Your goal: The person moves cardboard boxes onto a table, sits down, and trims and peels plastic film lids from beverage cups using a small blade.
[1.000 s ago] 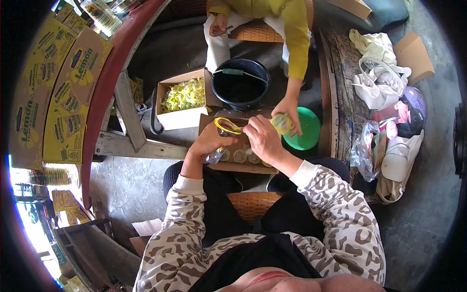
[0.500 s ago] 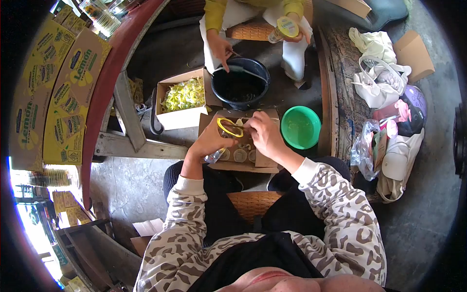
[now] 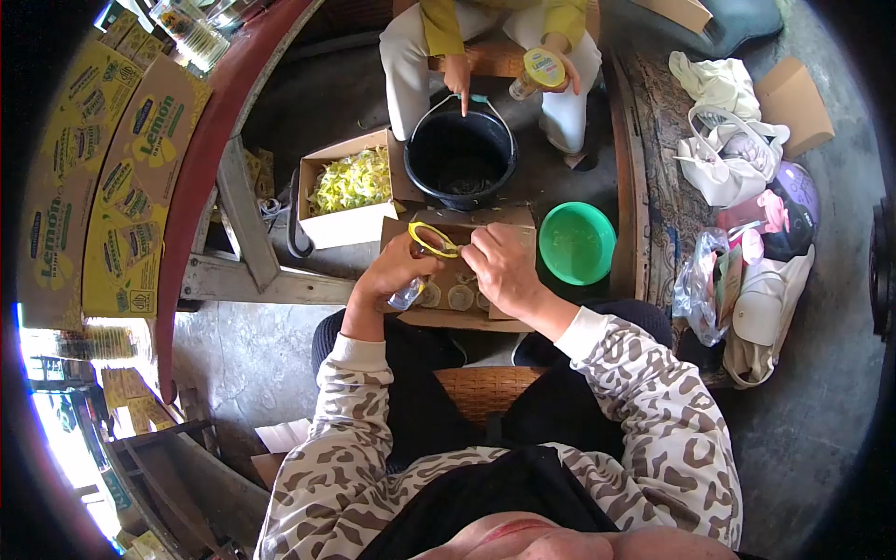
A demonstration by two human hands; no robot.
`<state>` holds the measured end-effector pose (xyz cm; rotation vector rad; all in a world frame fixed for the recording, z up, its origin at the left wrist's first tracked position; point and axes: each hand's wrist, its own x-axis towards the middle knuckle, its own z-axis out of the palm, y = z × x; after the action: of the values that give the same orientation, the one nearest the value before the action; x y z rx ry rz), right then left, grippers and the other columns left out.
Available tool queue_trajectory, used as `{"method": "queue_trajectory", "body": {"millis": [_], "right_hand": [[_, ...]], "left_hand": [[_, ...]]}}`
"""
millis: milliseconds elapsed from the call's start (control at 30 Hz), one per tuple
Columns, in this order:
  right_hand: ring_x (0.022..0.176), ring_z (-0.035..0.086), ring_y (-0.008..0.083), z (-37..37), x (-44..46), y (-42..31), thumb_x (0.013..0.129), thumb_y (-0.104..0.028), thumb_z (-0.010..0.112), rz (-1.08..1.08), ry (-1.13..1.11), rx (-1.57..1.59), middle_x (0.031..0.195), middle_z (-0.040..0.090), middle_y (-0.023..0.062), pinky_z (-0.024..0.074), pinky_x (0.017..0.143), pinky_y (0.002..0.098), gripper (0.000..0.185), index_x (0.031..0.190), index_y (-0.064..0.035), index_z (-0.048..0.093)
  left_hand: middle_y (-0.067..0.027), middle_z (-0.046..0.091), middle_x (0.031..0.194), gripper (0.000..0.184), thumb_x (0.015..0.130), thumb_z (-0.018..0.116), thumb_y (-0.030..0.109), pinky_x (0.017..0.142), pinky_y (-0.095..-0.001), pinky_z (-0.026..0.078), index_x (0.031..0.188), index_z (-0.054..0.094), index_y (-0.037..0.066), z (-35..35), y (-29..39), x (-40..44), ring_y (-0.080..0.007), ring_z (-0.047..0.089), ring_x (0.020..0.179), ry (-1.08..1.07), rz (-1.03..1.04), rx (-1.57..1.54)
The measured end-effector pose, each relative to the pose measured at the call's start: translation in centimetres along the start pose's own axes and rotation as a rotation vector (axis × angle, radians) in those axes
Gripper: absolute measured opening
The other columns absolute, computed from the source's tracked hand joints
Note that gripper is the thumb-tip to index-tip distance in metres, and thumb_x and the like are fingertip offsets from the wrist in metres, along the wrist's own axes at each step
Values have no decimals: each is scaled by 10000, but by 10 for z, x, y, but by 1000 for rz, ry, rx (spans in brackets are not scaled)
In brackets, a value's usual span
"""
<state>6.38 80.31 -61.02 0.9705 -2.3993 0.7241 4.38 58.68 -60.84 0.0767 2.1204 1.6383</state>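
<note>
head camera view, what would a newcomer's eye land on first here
Probably the bright green basin on the floor, just right of the open cardboard box in front of the wearer. Next would be the yellow strips in a box left of the black bucket, and the big yellow-and-brown Lemon cartons at far left. Near the centre, a yellow rim stands out between the left hand and right hand.
</note>
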Motion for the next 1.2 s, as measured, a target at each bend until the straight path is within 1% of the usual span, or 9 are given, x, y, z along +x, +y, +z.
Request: {"method": "queue_trajectory", "body": {"millis": [133,233,400,533,700,767,867,1100,1200], "right_hand": [[840,525,252,2,-1,0,728,-19,632,24,30,15,847,497,86,462,706,376,93,779,-40,558],[856,537,284,6,-1,4,706,48,623,334,-15,279,864,515,95,481,713,412,139,806,-38,580],[836,531,268,-4,0,4,682,32,636,178,26,175,859,513,87,467,692,386,149,804,-36,583],[813,521,252,-2,0,2,652,7,644,-1,43,13,853,507,78,451,673,361,163,794,-36,577],[850,549,269,11,-1,7,708,14,640,197,42,190,857,526,95,469,694,384,113,801,-37,600],[857,592,300,16,-4,13,773,-8,646,418,-7,389,852,569,119,480,712,398,50,819,-26,642],[770,626,281,10,-7,19,775,33,645,572,-84,508,848,619,120,486,675,347,102,874,12,658],[701,589,149,5,-4,28,834,-76,700,701,-64,649,814,635,86,462,656,288,127,909,20,662],[742,621,217,0,0,29,833,-84,703,760,-82,693,868,630,120,471,680,324,112,894,1,661]], "left_hand": [[-62,632,921,411,715,722,97,715,-273,472,1092,590,2,0,1,2,-126,587,825,-114,-40,-79],[-56,637,989,462,710,743,98,774,-270,481,1131,574,12,8,18,-6,-127,593,893,-104,-28,-45],[-57,642,981,447,712,765,132,759,-261,487,1104,590,9,7,4,1,-121,599,865,-36,57,85],[-56,645,955,425,708,761,125,748,-261,490,1081,600,0,5,17,-4,-128,604,848,-112,-127,24],[-55,653,931,418,701,761,122,788,-276,488,1065,606,-12,0,14,-4,-149,613,878,-182,-245,-109],[-51,659,921,419,691,774,128,802,-285,492,1056,612,1,5,15,-6,-156,623,879,-97,4,91],[-59,692,906,387,649,785,124,775,-305,514,1001,653,30,1,8,-7,-156,635,822,34,87,310],[-55,639,994,587,604,895,230,854,-324,487,1088,614,54,5,27,-11,-182,617,964,228,303,551],[-74,653,981,586,574,896,177,827,-353,503,1087,633,73,7,24,-6,-257,627,917,265,359,431]]}}
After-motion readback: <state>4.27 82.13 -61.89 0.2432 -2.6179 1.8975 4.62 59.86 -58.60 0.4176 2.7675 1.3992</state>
